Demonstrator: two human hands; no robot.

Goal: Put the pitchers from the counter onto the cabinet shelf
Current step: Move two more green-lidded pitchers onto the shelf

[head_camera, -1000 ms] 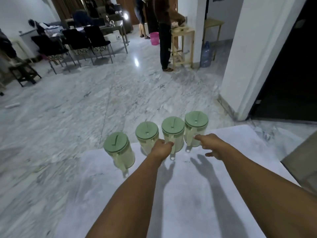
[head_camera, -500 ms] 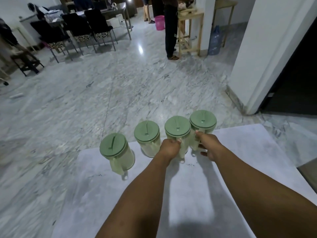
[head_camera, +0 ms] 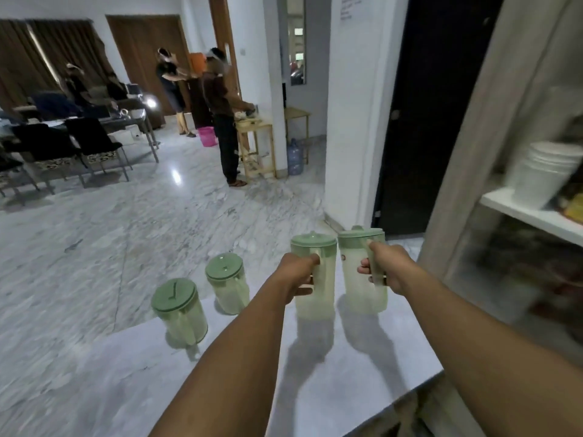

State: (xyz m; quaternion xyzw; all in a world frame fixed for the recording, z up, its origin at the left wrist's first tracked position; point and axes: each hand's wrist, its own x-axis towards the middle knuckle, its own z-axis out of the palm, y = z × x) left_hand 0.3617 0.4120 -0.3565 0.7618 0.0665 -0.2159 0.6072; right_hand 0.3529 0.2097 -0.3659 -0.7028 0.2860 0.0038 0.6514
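Several pale green pitchers with green lids are in view. My left hand (head_camera: 296,274) grips the handle of one pitcher (head_camera: 315,279), held upright above the marble counter (head_camera: 362,357). My right hand (head_camera: 386,268) grips the handle of a second pitcher (head_camera: 356,272) beside it, also lifted. Two more pitchers stand on the counter near its far edge: one at the left (head_camera: 180,310) and one a little farther back (head_camera: 227,287). The cabinet shelf (head_camera: 530,212) is to the right, white and at about hand height.
A stack of white buckets (head_camera: 545,171) and other items sit on the cabinet shelf. A cabinet side panel (head_camera: 473,152) stands between the counter and shelf. Several people (head_camera: 220,105) stand far off across the marble floor, near chairs (head_camera: 91,146) and a wooden stand.
Both hands closed on the handles of the two right-hand pitchers and lifted them off the counter. My view has swung up and to the right, bringing the cabinet into sight.
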